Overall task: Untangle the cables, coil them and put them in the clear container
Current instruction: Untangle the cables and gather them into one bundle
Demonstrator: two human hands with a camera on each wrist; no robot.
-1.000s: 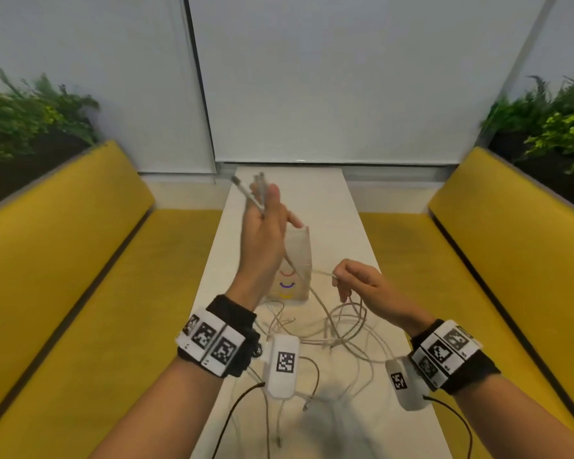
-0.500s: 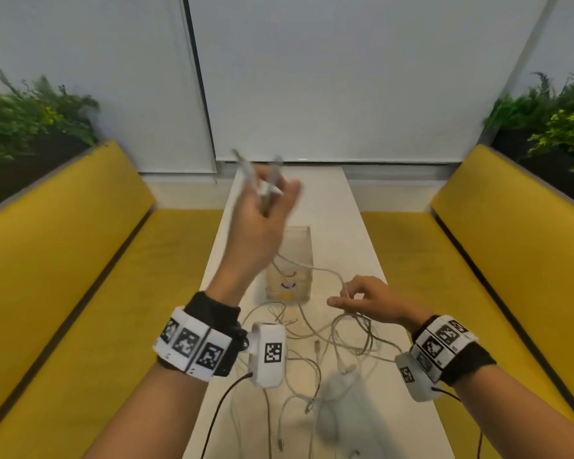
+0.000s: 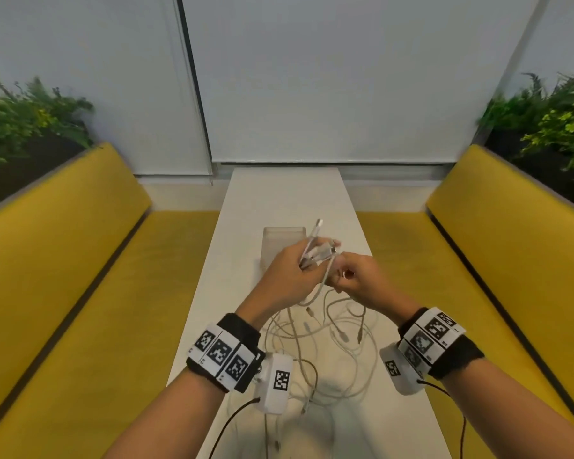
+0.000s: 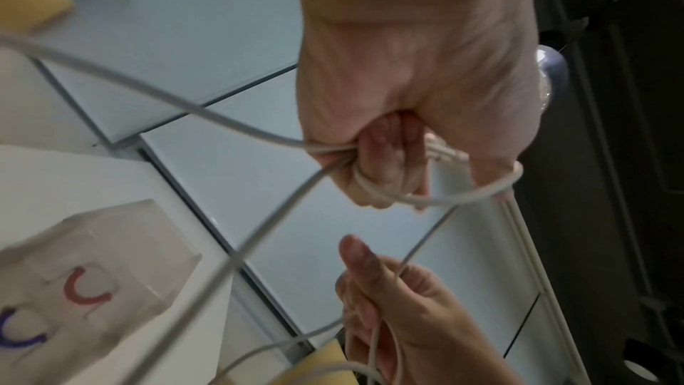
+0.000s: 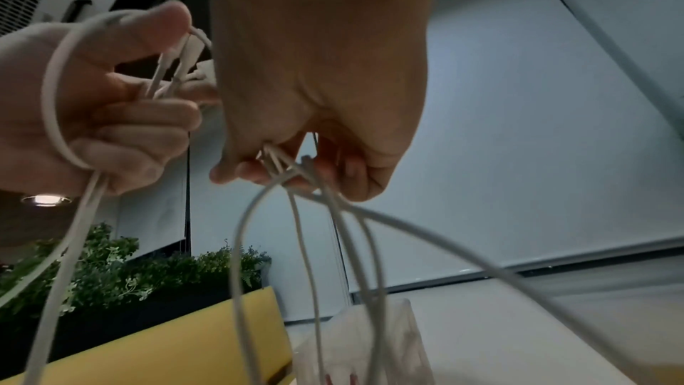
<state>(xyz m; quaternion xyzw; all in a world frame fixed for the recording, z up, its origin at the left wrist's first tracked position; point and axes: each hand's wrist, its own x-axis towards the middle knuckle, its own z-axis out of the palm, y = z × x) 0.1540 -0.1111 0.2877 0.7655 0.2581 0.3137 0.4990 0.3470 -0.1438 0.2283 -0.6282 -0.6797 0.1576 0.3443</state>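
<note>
My left hand (image 3: pixel 292 276) grips a bundle of white cable ends (image 3: pixel 315 248), one plug sticking up past the fingers. A loop of cable wraps round this fist (image 4: pixel 385 174) in the left wrist view. My right hand (image 3: pixel 358 281) sits right beside it and pinches several white strands (image 5: pixel 292 174) that hang down. Below both hands a tangle of white cables (image 3: pixel 332 339) lies on the white table (image 3: pixel 285 193). The clear container (image 3: pixel 280 241), marked with red and purple arcs (image 4: pixel 85 292), stands upright just behind the hands.
Yellow benches (image 3: pixel 80 260) run along both sides of the narrow table. Green plants (image 3: pixel 24 117) stand behind the bench backs, and white blinds (image 3: pixel 312 77) close the far end. The table's far half is bare beyond the container.
My left hand has come down from its raised position to meet the right hand in front of the container. The right hand has lifted off the tangle with strands pinched.
</note>
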